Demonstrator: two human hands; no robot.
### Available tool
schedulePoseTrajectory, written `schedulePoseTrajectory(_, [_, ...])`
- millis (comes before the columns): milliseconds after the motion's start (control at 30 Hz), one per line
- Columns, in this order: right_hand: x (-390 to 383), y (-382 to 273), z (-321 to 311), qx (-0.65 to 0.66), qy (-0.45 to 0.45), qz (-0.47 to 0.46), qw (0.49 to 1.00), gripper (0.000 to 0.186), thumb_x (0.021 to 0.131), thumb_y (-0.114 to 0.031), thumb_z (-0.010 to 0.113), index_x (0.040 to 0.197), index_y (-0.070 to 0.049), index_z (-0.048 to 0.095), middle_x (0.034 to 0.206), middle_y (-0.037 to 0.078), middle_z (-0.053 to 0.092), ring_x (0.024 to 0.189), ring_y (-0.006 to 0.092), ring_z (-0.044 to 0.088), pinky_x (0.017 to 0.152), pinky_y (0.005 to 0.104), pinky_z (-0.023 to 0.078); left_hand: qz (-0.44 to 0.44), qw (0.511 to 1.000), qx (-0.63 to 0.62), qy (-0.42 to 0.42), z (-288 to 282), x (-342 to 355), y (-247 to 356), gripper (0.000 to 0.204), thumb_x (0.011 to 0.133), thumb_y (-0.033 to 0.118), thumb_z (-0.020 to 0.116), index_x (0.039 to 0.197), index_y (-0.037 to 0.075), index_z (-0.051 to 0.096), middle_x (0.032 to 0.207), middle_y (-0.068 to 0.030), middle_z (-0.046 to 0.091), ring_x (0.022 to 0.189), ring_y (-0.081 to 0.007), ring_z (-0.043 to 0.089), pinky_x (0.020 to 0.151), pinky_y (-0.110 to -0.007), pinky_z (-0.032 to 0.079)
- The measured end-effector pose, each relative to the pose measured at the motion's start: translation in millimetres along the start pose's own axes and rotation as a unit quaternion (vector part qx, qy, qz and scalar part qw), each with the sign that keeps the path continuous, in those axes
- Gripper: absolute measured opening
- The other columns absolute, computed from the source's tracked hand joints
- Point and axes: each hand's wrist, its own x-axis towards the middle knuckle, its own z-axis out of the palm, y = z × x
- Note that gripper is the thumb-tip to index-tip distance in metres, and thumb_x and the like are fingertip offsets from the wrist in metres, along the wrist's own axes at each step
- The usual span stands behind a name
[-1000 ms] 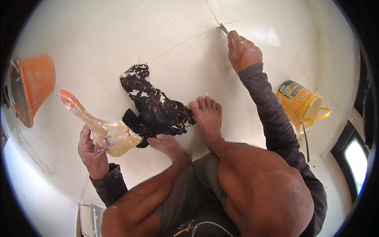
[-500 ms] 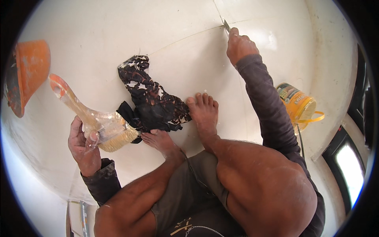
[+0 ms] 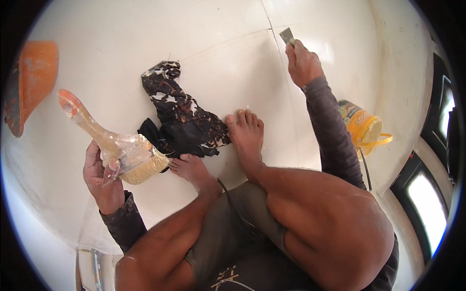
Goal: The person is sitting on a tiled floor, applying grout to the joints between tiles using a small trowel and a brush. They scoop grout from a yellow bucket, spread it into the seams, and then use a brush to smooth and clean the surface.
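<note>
My left hand (image 3: 106, 182) grips a wide paintbrush (image 3: 116, 140) by its ferrule end, thumb in front. The brush's pale bristles point down to the right, and its worn orange handle tip points up to the left. Out at the upper right, my right hand (image 3: 303, 65) is closed round a small putty knife (image 3: 287, 35). The flat metal blade sticks out past the fingers and is lifted off the tile joint (image 3: 270, 24), just right of it. Between the hands, a crumpled black patterned cloth (image 3: 187, 119) lies on the floor by my feet.
An orange container (image 3: 36, 80), smeared with dried material, stands at the far left. A yellow bucket (image 3: 364, 127) with a handle lies tipped at the right, beyond my right forearm. Dark-framed glass panels (image 3: 427, 203) line the right edge. Pale tiles (image 3: 121, 53) cover the floor.
My right hand has drawn back slightly to the right with the putty knife, whose blade has left the crossing of the joints and turned its flat face into view. The left hand stays nearly still.
</note>
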Motion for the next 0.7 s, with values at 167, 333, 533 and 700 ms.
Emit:
schedulePoseTrajectory(167, [9, 18, 7, 0.067, 0.018, 0.018, 0.997, 0.026, 0.100, -0.027, 0.045, 0.098, -0.002, 0.051, 0.077, 0.026, 0.066, 0.070, 0.0474, 0.064, 0.064, 0.0553, 0.052, 0.007, 0.999, 0.028, -0.015, 21, 5, 4, 0.076, 0.080, 0.026, 0.080, 0.135, -0.010, 0.044, 0.123, -0.0154, 0.060, 0.112, -0.0224, 0.059, 0.101, -0.035, 0.044])
schedulePoseTrajectory(333, [13, 25, 13, 0.105, 0.029, 0.019, 0.994, 0.029, 0.101, -0.028, 0.044, 0.097, 0.000, 0.051, 0.085, 0.027, 0.066, 0.074, 0.0480, 0.063, 0.071, 0.0537, 0.051, 0.002, 1.000, 0.001, -0.013, 24, 8, 10, 0.075, 0.080, 0.024, 0.080, 0.136, -0.009, 0.043, 0.125, -0.0156, 0.059, 0.114, -0.0232, 0.058, 0.103, -0.036, 0.044])
schedulePoseTrajectory(533, [16, 21, 28, 0.140, 0.034, 0.022, 0.989, 0.029, 0.101, -0.028, 0.045, 0.096, 0.000, 0.052, 0.084, 0.028, 0.065, 0.074, 0.0482, 0.062, 0.071, 0.0543, 0.050, -0.002, 1.000, 0.005, -0.006, 21, 15, 5, 0.077, 0.078, 0.024, 0.082, 0.136, -0.010, 0.044, 0.123, -0.0164, 0.060, 0.113, -0.0230, 0.059, 0.102, -0.036, 0.044])
schedulePoseTrajectory(700, [28, 9, 24, 0.174, 0.045, 0.058, 0.982, 0.030, 0.099, -0.027, 0.047, 0.092, 0.001, 0.054, 0.082, 0.028, 0.064, 0.075, 0.0484, 0.062, 0.073, 0.0548, 0.049, -0.008, 1.000, 0.019, -0.011, 27, 27, 7, 0.078, 0.079, 0.027, 0.081, 0.136, -0.010, 0.043, 0.124, -0.0160, 0.059, 0.114, -0.0231, 0.059, 0.102, -0.037, 0.044])
